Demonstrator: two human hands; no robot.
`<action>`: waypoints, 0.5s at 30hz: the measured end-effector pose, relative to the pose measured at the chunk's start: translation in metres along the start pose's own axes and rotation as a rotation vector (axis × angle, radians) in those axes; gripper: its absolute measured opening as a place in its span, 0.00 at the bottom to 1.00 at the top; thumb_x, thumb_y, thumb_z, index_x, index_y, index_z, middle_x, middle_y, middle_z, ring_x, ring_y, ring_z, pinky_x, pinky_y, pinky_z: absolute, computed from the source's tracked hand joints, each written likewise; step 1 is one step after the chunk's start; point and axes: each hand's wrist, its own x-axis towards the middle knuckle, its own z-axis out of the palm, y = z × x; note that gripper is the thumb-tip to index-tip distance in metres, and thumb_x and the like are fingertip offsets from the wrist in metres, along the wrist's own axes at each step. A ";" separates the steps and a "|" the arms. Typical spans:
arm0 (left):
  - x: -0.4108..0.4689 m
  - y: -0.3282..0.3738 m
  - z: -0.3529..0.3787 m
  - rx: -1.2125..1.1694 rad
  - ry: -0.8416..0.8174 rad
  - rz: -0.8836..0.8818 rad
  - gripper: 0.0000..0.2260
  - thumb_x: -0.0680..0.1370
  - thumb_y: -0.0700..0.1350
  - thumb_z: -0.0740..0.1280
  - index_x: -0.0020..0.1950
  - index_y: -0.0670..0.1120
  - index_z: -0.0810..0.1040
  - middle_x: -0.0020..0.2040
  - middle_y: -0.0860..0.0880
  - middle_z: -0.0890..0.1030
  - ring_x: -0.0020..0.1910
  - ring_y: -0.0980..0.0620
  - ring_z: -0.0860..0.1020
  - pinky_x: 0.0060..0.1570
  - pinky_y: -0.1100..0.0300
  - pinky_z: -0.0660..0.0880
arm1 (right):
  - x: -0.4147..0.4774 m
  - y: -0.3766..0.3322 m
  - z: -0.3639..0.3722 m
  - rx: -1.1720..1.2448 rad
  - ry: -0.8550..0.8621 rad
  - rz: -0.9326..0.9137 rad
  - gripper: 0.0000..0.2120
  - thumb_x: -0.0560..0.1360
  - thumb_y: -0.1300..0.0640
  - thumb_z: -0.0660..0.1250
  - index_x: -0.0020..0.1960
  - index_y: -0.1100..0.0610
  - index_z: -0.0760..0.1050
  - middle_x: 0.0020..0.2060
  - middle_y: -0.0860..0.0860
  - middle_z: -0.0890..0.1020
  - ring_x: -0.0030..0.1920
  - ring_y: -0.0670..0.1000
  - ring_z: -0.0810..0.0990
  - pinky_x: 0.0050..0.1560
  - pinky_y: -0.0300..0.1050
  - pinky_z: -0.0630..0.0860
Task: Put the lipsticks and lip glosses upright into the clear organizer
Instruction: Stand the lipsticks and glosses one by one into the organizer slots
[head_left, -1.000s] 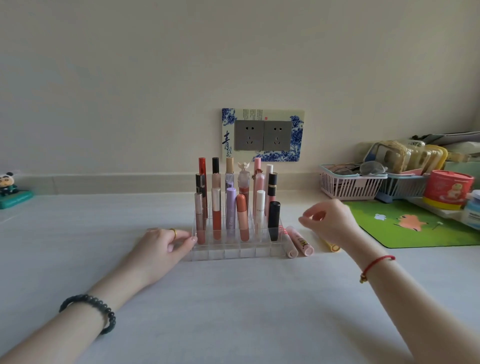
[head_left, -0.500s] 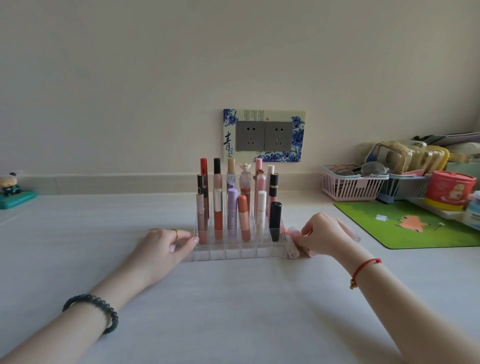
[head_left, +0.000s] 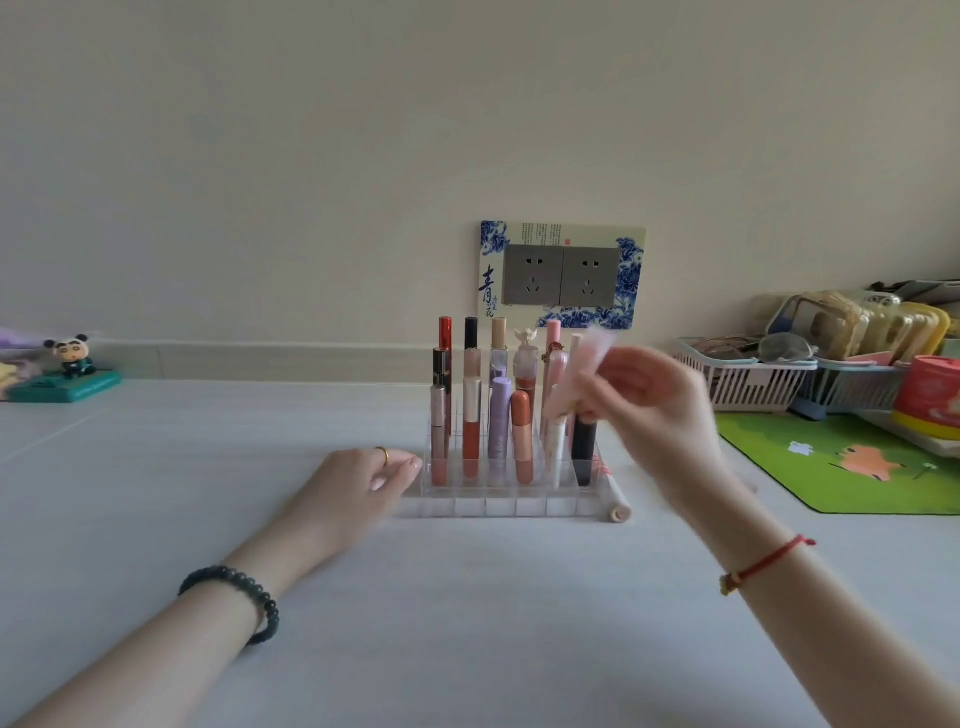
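The clear organizer (head_left: 498, 506) stands on the white table with several lipsticks and lip glosses upright in its back rows; its front row shows bare cells. My right hand (head_left: 657, 410) is raised above the organizer's right end, shut on a pale pink lip gloss tube (head_left: 579, 376) held tilted and blurred by motion. My left hand (head_left: 358, 480) rests on the table with loosely curled fingers touching the organizer's left side. One pink tube (head_left: 615, 496) lies flat on the table against the organizer's right edge.
A green mat (head_left: 852, 462) lies at the right, with pink and blue baskets (head_left: 748, 379) of items and a red tub (head_left: 930, 395) behind it. A panda figure (head_left: 72, 364) sits at the far left. A double wall socket (head_left: 561, 275) is behind the organizer.
My right hand dropped to the tubes lying right of the organizer, closed on a pink one and lifted it above the organizer's right end. My left hand stayed at the organizer's left side.
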 end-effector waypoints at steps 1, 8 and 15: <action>0.000 0.000 -0.002 0.000 0.002 -0.009 0.18 0.77 0.53 0.55 0.31 0.44 0.63 0.24 0.51 0.61 0.25 0.54 0.62 0.32 0.57 0.60 | -0.004 0.001 0.014 -0.005 -0.071 0.015 0.06 0.69 0.63 0.70 0.42 0.53 0.77 0.37 0.48 0.83 0.33 0.42 0.81 0.36 0.32 0.78; 0.002 -0.010 -0.018 -0.067 0.119 -0.200 0.12 0.79 0.47 0.58 0.55 0.47 0.79 0.46 0.47 0.84 0.48 0.51 0.81 0.50 0.63 0.75 | -0.008 0.028 0.084 -0.193 -0.147 -0.004 0.04 0.71 0.57 0.68 0.41 0.58 0.79 0.35 0.49 0.83 0.35 0.44 0.82 0.40 0.32 0.79; 0.006 -0.046 -0.033 0.047 0.193 -0.267 0.13 0.77 0.46 0.61 0.59 0.46 0.78 0.60 0.48 0.80 0.63 0.50 0.74 0.64 0.56 0.68 | -0.013 0.041 0.098 -0.298 -0.086 0.005 0.12 0.73 0.52 0.65 0.37 0.58 0.81 0.29 0.48 0.81 0.31 0.42 0.77 0.33 0.26 0.73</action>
